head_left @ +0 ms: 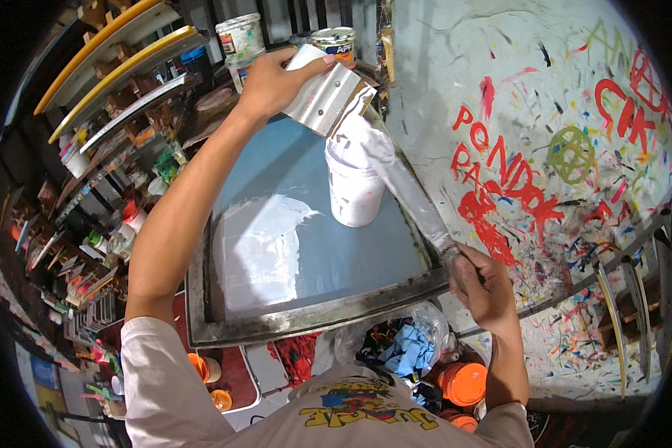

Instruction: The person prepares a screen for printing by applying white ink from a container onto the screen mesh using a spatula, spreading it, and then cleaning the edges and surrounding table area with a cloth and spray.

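so the squeegee (321,98) is up top, right under the left hand's (271,82) thumb. That hand has it clamped, w/ most of the other fingers hidden behind. Looks stiff & fairly light IMO: metal body w/ bolts, white upper part, lower edge gunked up. I'd hold the white part, b/c the edge is prob slick.

Spatula (417,200) next. The right hand (481,284) is curled tight round the handle end, and the loaded end is up & left of those fingers. Prob rigid, but a thick blob way out from the grip = tip-heavy, so a firm hold far back (or a bit closer in) makes sense. Shaft's coated too, so expect slippery. Can't tell if the blob touches the squeegee edge.

Tub (355,196) stands upright below the left fingers, up-left of the right ones. Prob thin plastic, heavy if full, but can't see the level. Sides are smeary, so grab low w/ a full palm.

It's on the mesh (358,261), prob taut & easy to poke thru. White paste (261,254) is spread well below the left fingers. Frame (313,322) runs left from just under the right fingers; looks rigid. Paint can (239,37) is just beyond the left knuckles.
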A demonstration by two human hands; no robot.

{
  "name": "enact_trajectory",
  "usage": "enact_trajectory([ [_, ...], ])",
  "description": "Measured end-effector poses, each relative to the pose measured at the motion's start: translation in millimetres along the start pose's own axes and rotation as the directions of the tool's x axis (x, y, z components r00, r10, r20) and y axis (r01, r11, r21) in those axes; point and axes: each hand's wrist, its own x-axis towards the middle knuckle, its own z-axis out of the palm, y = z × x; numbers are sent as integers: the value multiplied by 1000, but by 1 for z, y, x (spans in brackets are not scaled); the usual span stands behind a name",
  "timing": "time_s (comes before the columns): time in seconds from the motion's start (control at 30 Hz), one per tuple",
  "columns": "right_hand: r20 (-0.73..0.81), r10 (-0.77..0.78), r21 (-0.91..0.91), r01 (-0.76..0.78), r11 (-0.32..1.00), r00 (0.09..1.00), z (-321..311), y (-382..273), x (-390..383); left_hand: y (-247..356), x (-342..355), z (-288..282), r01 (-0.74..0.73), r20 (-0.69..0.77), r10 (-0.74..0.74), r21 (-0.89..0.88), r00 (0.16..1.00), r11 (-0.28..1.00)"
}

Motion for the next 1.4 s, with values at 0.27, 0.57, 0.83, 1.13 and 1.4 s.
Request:
enact_trajectory([
  [0.27, 97, 41, -63, -35, 997, 994, -30, 17, -33, -8, -2, -2, -1, 21, 1, -21, 1000, 1000],
  [0.57, -217, 92, 284, -27, 959, 972, -38, 24, -25, -5, 4, -5, 62, -125, -107, -319, 986, 946],
  [0.83, -79, 105, 233, -84, 969, 991, 39, -13, 84, 36, -42, -42, -34, -355, -187, -534, 916, 845],
  [1.13, 52, -27, 267, 12, 964, 998, 100, 4, 130, -3, -153, -108, -126, -551, -175, -466, 816, 876],
  [1.4, -13, -210, 71, 210, 975, 978, 123, 9, 176, -31, -224, -127, -41, -604, -388, -573, 696, 819],
])
